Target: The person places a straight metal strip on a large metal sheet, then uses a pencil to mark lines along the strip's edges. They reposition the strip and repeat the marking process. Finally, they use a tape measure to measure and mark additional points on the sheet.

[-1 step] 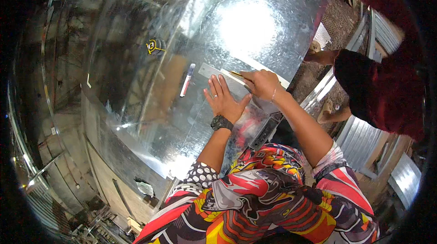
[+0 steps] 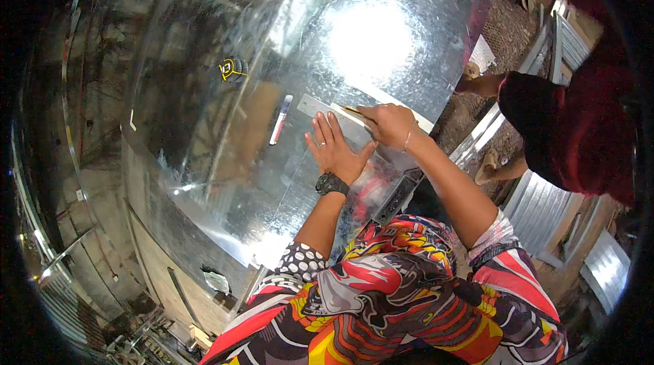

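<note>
The left hand [image 2: 335, 149] lies spread flat on the shiny galvanised steel sheet [image 2: 286, 58] — the surface — pinning a long metal ruler [image 2: 320, 107]; the right hand [image 2: 390, 124], at its two o'clock, pinches a thin pencil-like marker [image 2: 352, 111] against the ruler's edge. A white pen [image 2: 281, 119] rests at ten o'clock.

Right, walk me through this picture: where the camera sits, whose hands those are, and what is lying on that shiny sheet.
The camera is worn on a person's head and looks down, so its fisheye lens bends the edges. The two forearms rising from below are the wearer's own. The left hand, with a dark wristwatch, presses flat on a big sheet of shiny metal. The right hand holds a thin pencil-like tool against a metal ruler. A white marker pen and a yellow-and-black tape measure lie on the sheet. Another person in red bends nearby at right.
</note>
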Action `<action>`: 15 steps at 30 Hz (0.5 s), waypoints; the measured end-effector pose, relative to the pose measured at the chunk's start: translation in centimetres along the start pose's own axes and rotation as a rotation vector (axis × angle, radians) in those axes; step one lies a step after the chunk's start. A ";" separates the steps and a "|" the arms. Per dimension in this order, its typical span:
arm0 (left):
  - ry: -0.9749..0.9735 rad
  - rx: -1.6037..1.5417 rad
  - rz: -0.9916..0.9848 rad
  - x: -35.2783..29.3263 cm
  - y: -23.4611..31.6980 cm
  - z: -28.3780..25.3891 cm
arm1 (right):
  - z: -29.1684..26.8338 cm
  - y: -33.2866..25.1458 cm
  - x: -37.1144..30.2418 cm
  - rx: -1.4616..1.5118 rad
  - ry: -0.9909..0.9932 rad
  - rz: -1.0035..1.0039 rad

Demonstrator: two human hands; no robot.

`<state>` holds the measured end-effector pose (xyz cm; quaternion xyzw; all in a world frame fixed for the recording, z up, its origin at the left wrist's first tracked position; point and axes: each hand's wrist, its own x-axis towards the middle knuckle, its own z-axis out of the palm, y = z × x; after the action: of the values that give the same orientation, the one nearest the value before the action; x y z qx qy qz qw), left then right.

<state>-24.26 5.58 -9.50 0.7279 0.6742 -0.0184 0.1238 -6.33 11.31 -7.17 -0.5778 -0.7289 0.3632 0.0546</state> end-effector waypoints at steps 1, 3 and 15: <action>0.000 -0.025 -0.002 0.0 -0.1 0.2 | -0.1 -0.3 0.6 -0.081 -0.045 -0.017; 0.001 -0.075 -0.001 0.0 -0.4 0.6 | 0.3 -0.4 1.1 -0.090 -0.055 -0.063; 0.025 -0.072 0.025 0.3 -0.6 1.3 | -0.3 -1.3 2.5 -0.118 -0.135 -0.086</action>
<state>-24.60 5.66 -10.92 0.7314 0.6669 0.0167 0.1417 -8.02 13.60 -7.07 -0.5223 -0.7753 0.3550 -0.0134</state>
